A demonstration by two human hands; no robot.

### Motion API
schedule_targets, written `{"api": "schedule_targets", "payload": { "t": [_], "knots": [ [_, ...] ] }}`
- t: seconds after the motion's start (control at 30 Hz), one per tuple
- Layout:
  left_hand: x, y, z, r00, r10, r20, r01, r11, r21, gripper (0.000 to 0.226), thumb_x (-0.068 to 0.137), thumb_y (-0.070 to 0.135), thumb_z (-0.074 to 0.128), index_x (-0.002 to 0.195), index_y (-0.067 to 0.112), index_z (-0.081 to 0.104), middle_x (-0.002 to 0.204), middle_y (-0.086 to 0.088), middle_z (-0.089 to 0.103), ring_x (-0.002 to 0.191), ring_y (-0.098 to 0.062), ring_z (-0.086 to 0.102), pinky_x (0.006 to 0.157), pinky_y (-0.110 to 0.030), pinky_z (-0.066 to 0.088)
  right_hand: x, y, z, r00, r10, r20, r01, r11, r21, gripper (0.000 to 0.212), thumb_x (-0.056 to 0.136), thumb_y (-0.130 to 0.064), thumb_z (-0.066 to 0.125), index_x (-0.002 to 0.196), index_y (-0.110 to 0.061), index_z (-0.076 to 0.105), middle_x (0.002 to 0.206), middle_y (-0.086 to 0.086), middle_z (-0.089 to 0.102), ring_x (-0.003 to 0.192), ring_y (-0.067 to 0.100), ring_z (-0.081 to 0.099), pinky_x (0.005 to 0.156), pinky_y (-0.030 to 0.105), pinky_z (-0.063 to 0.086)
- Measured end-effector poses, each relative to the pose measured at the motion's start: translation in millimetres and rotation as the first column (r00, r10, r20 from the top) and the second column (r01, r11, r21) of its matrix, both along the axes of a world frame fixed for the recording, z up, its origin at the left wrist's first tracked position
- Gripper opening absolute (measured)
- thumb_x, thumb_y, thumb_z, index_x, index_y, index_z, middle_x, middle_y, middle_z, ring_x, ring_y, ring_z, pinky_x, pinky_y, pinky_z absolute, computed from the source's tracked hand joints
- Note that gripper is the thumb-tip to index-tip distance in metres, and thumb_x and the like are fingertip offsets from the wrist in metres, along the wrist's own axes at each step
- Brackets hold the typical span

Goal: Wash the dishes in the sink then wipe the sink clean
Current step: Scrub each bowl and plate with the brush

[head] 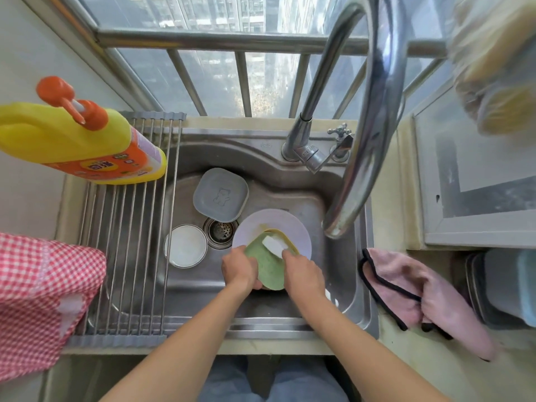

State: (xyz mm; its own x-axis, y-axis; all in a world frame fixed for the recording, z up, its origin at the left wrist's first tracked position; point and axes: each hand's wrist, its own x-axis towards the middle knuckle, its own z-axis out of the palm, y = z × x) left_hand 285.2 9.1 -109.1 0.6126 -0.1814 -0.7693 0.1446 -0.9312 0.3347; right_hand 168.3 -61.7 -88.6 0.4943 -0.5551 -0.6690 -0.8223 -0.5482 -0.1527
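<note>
Over the steel sink point(185, 288) my left hand point(239, 268) grips the left edge of a green plate point(268, 266), held tilted. My right hand point(303, 275) holds a white sponge point(272, 245) against the plate's upper face. Under the green plate lies a pale lilac round plate point(290, 227), with a yellow rim showing between them. A grey square dish point(221, 194) with a bear emblem lies upside down at the back of the basin. A small white bowl point(185, 245) sits left of the drain point(222, 229).
The tall curved tap point(374, 111) arches over the basin's right side. A roll-up drying rack point(127, 227) covers the left part, with a yellow detergent bottle point(78, 140) above it. A pink cloth point(420, 297) lies on the right counter, a red checked cloth point(37, 300) at left.
</note>
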Motion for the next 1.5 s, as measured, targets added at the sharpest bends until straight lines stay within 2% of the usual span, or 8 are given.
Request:
{"api": "schedule_targets", "payload": {
  "t": [0.27, 0.53, 0.87, 0.97, 1.1, 1.23, 1.37, 1.5],
  "knots": [
    [-1, 1, 0, 0.999, -0.007, 0.044, 0.007, 1.000, -0.015, 0.031, 0.082, 0.007, 0.044, 0.100, 0.023, 0.063, 0.081, -0.008, 0.069, 0.046, -0.028, 0.068, 0.052, -0.034, 0.060, -17, 13, 5, 0.998, 0.039, -0.058, -0.044, 0.995, -0.086, 0.038, 0.096, 0.001, 0.048, 0.131, -0.015, 0.046, 0.117, 0.009, 0.065, 0.104, 0.030, 0.067, 0.072, 0.036, 0.044],
    [-5, 11, 3, 0.999, -0.017, -0.030, 0.017, 1.000, 0.003, 0.032, 0.086, 0.007, 0.044, 0.101, 0.020, 0.068, 0.078, -0.005, 0.073, 0.041, -0.018, 0.066, 0.043, -0.014, 0.046, 4, 6, -3, 0.811, -0.566, 0.149, 0.508, 0.806, 0.304, 0.018, 0.093, -0.017, 0.051, 0.100, -0.019, 0.067, 0.102, 0.009, 0.070, 0.101, 0.035, 0.062, 0.078, 0.035, 0.049],
    [-8, 8, 3, 0.971, 0.153, -0.185, -0.162, 0.986, -0.036, 0.029, 0.090, 0.003, 0.043, 0.104, 0.017, 0.065, 0.083, -0.010, 0.074, 0.055, -0.031, 0.073, 0.066, -0.039, 0.064, 25, -3, 11, 0.780, -0.625, 0.038, 0.584, 0.748, 0.314, 0.024, 0.092, -0.006, 0.049, 0.110, -0.010, 0.064, 0.115, 0.016, 0.067, 0.111, 0.038, 0.062, 0.085, 0.035, 0.049],
    [-6, 8, 8, 0.968, 0.173, -0.182, -0.184, 0.982, -0.045, 0.027, 0.093, 0.002, 0.047, 0.100, 0.013, 0.070, 0.075, -0.006, 0.068, 0.041, -0.013, 0.065, 0.043, -0.024, 0.054, 37, 9, 18, 0.689, -0.724, -0.021, 0.643, 0.598, 0.479, 0.016, 0.092, -0.003, 0.050, 0.084, -0.017, 0.051, 0.085, 0.009, 0.060, 0.087, 0.037, 0.067, 0.066, 0.036, 0.054],
    [0, 15, 3, 0.962, 0.182, -0.202, -0.194, 0.980, -0.039, 0.039, 0.089, -0.004, 0.041, 0.106, 0.012, 0.072, 0.086, -0.016, 0.073, 0.045, -0.021, 0.068, 0.042, -0.026, 0.054, 39, 16, 22, 0.582, -0.798, -0.158, 0.714, 0.408, 0.568, 0.017, 0.091, -0.002, 0.047, 0.078, -0.014, 0.048, 0.068, 0.012, 0.056, 0.050, 0.025, 0.055, 0.045, 0.030, 0.046],
    [-4, 17, -3, 0.946, 0.218, -0.238, -0.230, 0.973, -0.022, 0.039, 0.091, -0.006, 0.041, 0.108, 0.020, 0.065, 0.077, -0.013, 0.073, 0.056, -0.033, 0.073, 0.053, -0.038, 0.062, 34, 8, 5, 0.580, -0.814, -0.020, 0.734, 0.512, 0.445, 0.025, 0.095, -0.012, 0.048, 0.072, -0.021, 0.046, 0.080, 0.013, 0.064, 0.068, 0.027, 0.060, 0.070, 0.043, 0.060],
    [-4, 13, -1, 0.958, 0.216, -0.187, -0.225, 0.974, -0.027, 0.034, 0.092, -0.005, 0.046, 0.106, 0.013, 0.071, 0.081, -0.008, 0.073, 0.057, -0.029, 0.072, 0.053, -0.033, 0.061, 30, 22, 9, 0.577, -0.816, -0.044, 0.719, 0.481, 0.502, 0.014, 0.097, -0.015, 0.043, 0.084, -0.018, 0.048, 0.079, 0.014, 0.064, 0.044, 0.021, 0.056, 0.039, 0.027, 0.045],
    [-4, 14, 6, 0.981, 0.138, -0.137, -0.142, 0.990, -0.020, 0.031, 0.094, -0.001, 0.051, 0.107, 0.022, 0.067, 0.097, -0.005, 0.070, 0.064, -0.024, 0.066, 0.041, -0.014, 0.044, 23, 22, 9, 0.616, -0.786, -0.056, 0.679, 0.492, 0.545, 0.013, 0.093, -0.010, 0.043, 0.086, -0.016, 0.053, 0.070, 0.010, 0.061, 0.042, 0.020, 0.055, 0.040, 0.026, 0.045]
  ]
}}
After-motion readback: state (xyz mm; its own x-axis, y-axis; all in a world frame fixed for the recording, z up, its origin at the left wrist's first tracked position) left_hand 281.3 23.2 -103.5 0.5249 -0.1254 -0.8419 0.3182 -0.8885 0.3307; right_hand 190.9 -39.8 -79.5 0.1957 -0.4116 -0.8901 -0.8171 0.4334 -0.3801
